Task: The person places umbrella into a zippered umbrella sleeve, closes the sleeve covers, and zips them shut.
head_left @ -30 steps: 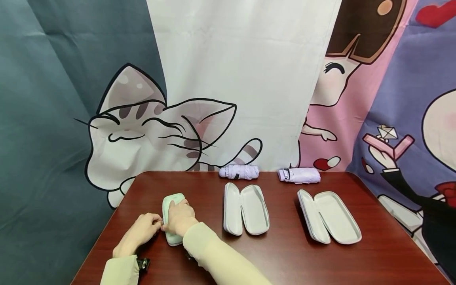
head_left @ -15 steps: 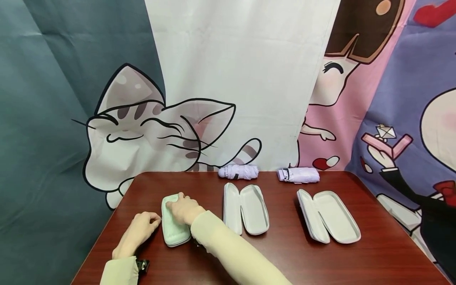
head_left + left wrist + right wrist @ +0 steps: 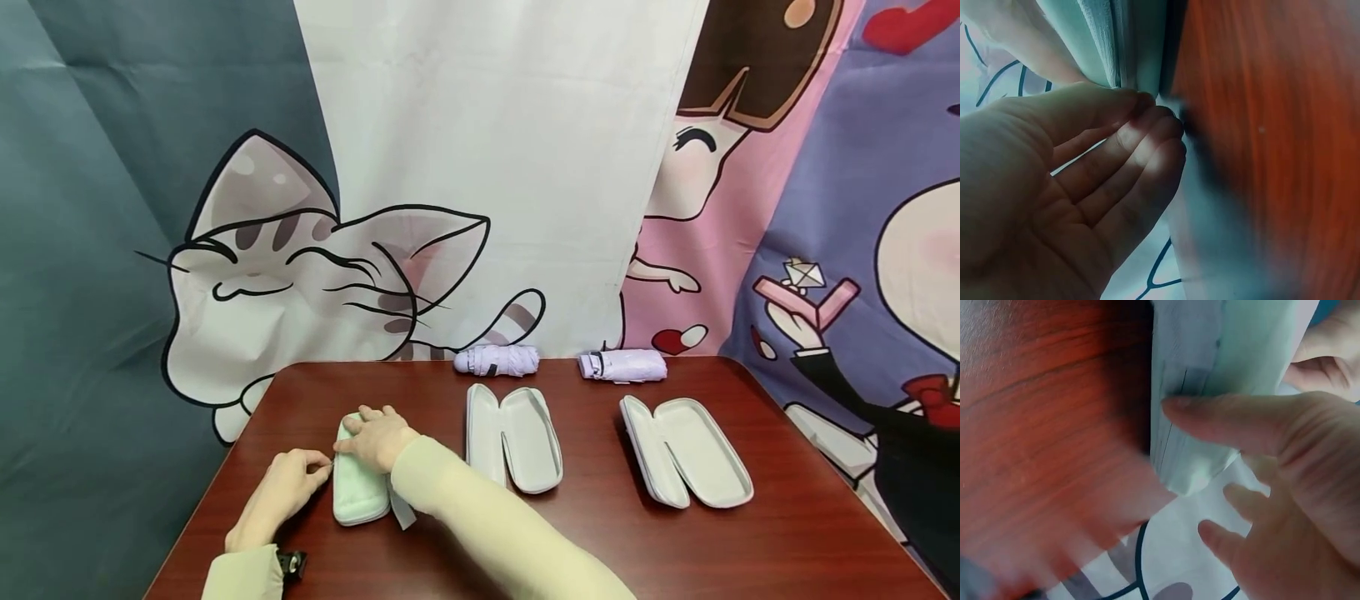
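A mint-green zippered case (image 3: pixel 360 492) lies closed on the left of the table. At its left side my left hand (image 3: pixel 281 492) pinches the zipper pull, largely hidden by the fingertips; in the left wrist view, thumb and fingers (image 3: pixel 1141 150) meet beside the zipper seam. My right hand (image 3: pixel 378 437) lies over the far part of the case, fingers spread. The right wrist view has one straight digit of the right hand (image 3: pixel 1291 462) touching the case's side, just by a grey strap (image 3: pixel 1194 337). That strap also sticks out at the case's near right.
Two pale cases, one in the middle (image 3: pixel 532 442) and one at the right (image 3: pixel 705 454), lie open on the table. Behind them are two folded lilac umbrellas, the left umbrella (image 3: pixel 498 361) and the right umbrella (image 3: pixel 624 365). A printed curtain (image 3: pixel 480 167) hangs behind the table.
My right hand has drawn back from the case's middle toward its far end, its fingers now more spread. The grey strap has come into sight. The left hand keeps its place by the zipper.
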`<state>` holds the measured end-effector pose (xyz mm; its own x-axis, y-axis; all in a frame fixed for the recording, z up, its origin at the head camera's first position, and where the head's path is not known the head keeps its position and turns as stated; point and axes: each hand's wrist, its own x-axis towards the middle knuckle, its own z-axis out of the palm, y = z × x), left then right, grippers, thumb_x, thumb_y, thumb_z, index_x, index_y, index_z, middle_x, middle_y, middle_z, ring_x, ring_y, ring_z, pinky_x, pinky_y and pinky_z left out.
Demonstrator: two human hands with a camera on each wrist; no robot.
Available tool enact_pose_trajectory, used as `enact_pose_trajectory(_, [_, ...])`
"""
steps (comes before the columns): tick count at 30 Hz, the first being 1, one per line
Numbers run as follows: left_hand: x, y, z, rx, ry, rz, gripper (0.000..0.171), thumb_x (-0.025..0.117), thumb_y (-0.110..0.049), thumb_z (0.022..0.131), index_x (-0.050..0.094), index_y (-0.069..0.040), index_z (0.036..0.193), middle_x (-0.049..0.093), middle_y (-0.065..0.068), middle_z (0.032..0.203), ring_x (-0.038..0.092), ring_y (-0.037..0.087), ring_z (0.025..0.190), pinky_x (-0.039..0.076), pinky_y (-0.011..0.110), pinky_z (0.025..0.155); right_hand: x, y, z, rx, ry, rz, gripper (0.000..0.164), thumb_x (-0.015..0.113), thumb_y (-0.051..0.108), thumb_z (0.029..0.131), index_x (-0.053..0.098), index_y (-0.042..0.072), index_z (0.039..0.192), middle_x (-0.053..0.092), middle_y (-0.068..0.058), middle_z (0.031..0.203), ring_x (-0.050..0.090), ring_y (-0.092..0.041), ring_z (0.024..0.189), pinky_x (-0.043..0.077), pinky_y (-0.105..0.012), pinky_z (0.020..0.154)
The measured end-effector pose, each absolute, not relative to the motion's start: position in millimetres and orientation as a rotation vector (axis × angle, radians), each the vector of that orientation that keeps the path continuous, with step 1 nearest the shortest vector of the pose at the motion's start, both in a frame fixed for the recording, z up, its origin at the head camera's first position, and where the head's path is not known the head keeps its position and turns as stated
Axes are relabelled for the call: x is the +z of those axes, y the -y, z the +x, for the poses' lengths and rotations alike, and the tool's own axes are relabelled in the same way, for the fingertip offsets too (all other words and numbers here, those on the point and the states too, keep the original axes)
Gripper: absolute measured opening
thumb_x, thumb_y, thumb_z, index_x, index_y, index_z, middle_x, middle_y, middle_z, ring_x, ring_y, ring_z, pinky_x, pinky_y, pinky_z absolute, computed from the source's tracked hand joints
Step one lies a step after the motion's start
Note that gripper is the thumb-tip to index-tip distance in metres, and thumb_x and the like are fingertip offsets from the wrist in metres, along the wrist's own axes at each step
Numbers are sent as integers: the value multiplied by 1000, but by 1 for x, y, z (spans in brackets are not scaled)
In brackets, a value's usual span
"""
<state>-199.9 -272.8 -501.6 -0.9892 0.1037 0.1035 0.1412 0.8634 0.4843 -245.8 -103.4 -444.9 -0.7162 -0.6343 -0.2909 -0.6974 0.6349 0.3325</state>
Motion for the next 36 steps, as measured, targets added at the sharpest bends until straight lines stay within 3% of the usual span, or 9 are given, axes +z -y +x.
enact_pose_trajectory(4, [-501,276,-199,-777,2962,-232,8,69,-7,86,75,-9,89,71,6,89,66,28,86,51,47,77,-442,104,-249,621,-2692,-1130,60,61,30,96,35,58,142,27,21,153,22,-6,142,29,-35,108])
enact_pose_trajectory(10, [-498,279,-198,-764,2975,-251,8,69,-8,86,76,-12,88,72,5,90,66,30,89,51,50,79,-437,102,-254,680,-2679,-1167,84,86,40,72,40,53,141,45,19,139,36,-4,132,38,-32,100])
enact_pose_trajectory(15, [-500,284,-194,-787,2995,-230,9,69,-6,86,76,-10,90,72,5,91,67,29,90,51,48,80,-442,101,-255,593,-2732,-1158,75,89,44,67,53,48,133,55,18,124,50,-5,116,41,-29,92])
enact_pose_trajectory(21, [-501,285,-194,-804,3002,-205,10,69,-7,87,77,-8,93,72,8,94,67,32,95,52,47,82,-449,96,-258,531,-2793,-1102,59,89,48,63,65,41,117,62,14,110,56,-10,102,43,-29,85])
enact_pose_trajectory(25, [-502,285,-196,-801,2984,-215,11,70,-6,87,76,-6,95,72,10,95,66,34,96,51,49,83,-453,92,-259,543,-2802,-1166,61,87,52,64,66,36,120,61,14,122,49,-10,123,40,-29,97])
enact_pose_trajectory(28, [-501,289,-194,-766,2994,-202,12,70,-3,86,76,-5,97,72,13,97,66,36,98,50,51,84,-456,89,-260,506,-2800,-1199,64,85,54,67,64,31,124,59,14,126,46,-8,126,37,-26,101])
enact_pose_trajectory(32, [-500,293,-193,-724,2999,-203,15,68,-1,86,75,-4,99,71,16,100,64,39,100,49,54,85,-459,87,-258,449,-2825,-1173,63,84,55,68,64,26,121,62,12,116,55,-6,108,43,-22,91])
enact_pose_trajectory(36, [-500,293,-192,-686,2988,-203,14,67,0,86,74,-2,98,71,17,98,64,40,98,48,55,84,-462,85,-255,457,-2845,-1158,65,80,59,70,62,24,122,62,11,115,57,-7,106,43,-22,90])
